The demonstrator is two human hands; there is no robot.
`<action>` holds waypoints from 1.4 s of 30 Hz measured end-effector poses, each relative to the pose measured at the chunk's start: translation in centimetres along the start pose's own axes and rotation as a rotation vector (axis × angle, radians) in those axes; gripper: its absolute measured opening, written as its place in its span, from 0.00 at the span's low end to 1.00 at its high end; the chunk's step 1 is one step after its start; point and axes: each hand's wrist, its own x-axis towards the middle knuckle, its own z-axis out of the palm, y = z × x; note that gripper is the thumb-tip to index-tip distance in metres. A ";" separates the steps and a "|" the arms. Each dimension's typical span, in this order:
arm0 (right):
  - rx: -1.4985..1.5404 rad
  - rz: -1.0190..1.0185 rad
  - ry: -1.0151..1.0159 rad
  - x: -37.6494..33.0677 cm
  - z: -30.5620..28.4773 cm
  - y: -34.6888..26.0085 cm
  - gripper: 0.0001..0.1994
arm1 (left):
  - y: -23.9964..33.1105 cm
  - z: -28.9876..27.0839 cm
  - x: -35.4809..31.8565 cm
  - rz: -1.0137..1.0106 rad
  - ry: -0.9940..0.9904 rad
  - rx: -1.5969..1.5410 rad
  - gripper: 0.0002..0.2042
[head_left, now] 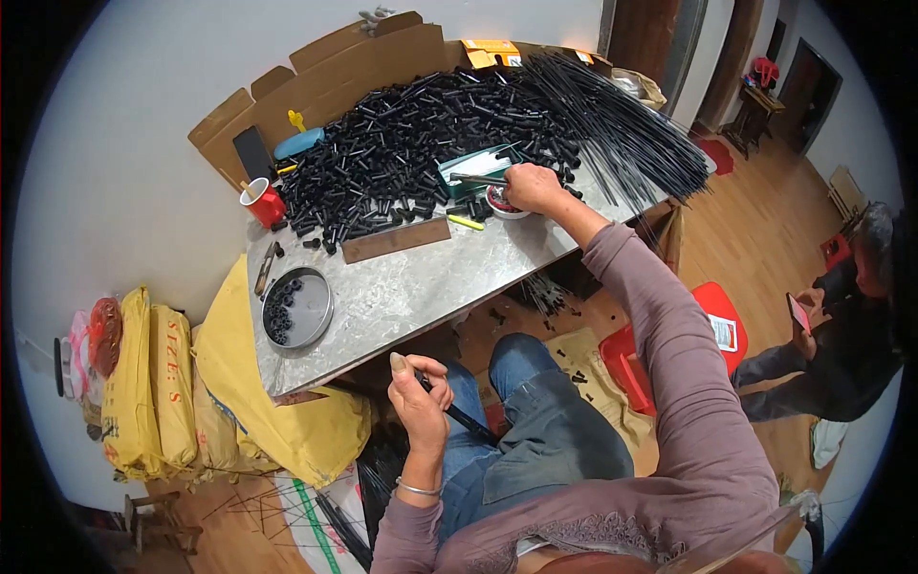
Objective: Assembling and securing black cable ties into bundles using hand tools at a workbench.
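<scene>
My left hand (418, 397) is closed round a long black rod (467, 421), which slants down across my lap. Over the tabletop, my right hand (532, 188) grips a slim dark stick-like tool (478, 179) that points left. That hand is right above a small white bowl (512, 214) with something red in it; its fingers partly hide the bowl. Just behind the tool lies a green box (446, 178) filled with thin white pieces. A big heap of short black tubular parts (382, 143) spreads behind it. A yellow-green cutter (465, 222) lies left of the bowl.
On the marbled table (402, 277) are a round metal tin (331, 316) with black parts, a brown strip (397, 239) and a red mug (268, 206). Long black rods (631, 124) overhang the right. A red stool (717, 316) and a person (841, 325) holding a phone are at right.
</scene>
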 end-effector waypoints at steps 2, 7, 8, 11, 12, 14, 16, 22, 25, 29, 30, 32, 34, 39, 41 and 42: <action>-0.002 0.006 -0.019 0.0 -0.2 0.2 0.12 | -0.1 -0.1 0.1 -0.008 0.013 -0.004 0.29; 0.019 0.014 -0.079 -1.3 -2.3 -0.5 0.13 | 0.0 -0.3 -0.1 -0.009 0.021 -0.010 0.29; 0.018 0.012 -0.079 -1.2 -1.9 -0.4 0.13 | 0.0 -0.3 -0.3 -0.011 0.021 -0.012 0.29; -0.021 0.030 -0.041 -0.6 -0.9 0.7 0.12 | -0.2 0.2 -0.2 -0.003 -0.007 -0.012 0.29; -0.019 0.025 -0.043 -0.7 -1.2 0.3 0.12 | -0.2 0.0 -0.3 0.004 -0.014 -0.004 0.29; 0.030 0.015 -0.090 -1.0 -1.9 -0.4 0.11 | -0.2 -0.2 -0.4 0.001 0.005 -0.007 0.29; 0.009 0.008 -0.040 -0.5 -0.9 0.1 0.11 | -0.2 -0.2 -0.3 -0.001 0.010 -0.011 0.29; -0.005 -0.004 0.016 -0.4 -0.1 -0.1 0.11 | -0.2 -0.3 -0.2 -0.003 0.007 -0.017 0.29; 0.030 -0.014 0.056 -0.3 0.1 0.3 0.11 | -0.2 -0.3 -0.2 -0.009 0.008 -0.022 0.29; 0.190 -0.025 0.082 0.0 -0.2 1.3 0.11 | -0.1 -0.2 -0.3 -0.015 -0.031 -0.045 0.29; 0.278 -0.021 0.089 -0.1 -0.6 1.2 0.11 | -0.2 -0.2 -0.3 -0.011 -0.043 -0.053 0.29; 0.360 -0.047 0.095 -1.0 -1.2 1.5 0.10 | -0.3 -0.4 -0.5 -0.026 -0.077 -0.075 0.30; 0.979 0.149 -0.204 -3.0 -2.8 0.4 0.10 | -0.3 -0.6 -0.8 -0.036 -0.097 -0.102 0.31; 1.708 0.212 -0.448 -11.6 -1.5 -5.2 0.11 | 0.0 -0.2 -1.1 0.127 -0.255 -0.057 0.32; 1.926 0.173 -0.579 -15.9 -1.0 -8.0 0.12 | 0.0 0.2 -1.1 0.165 -0.253 -0.031 0.30; 2.043 0.155 -0.630 -18.0 -0.8 -9.1 0.12 | 0.1 0.3 -1.2 0.159 -0.237 -0.017 0.29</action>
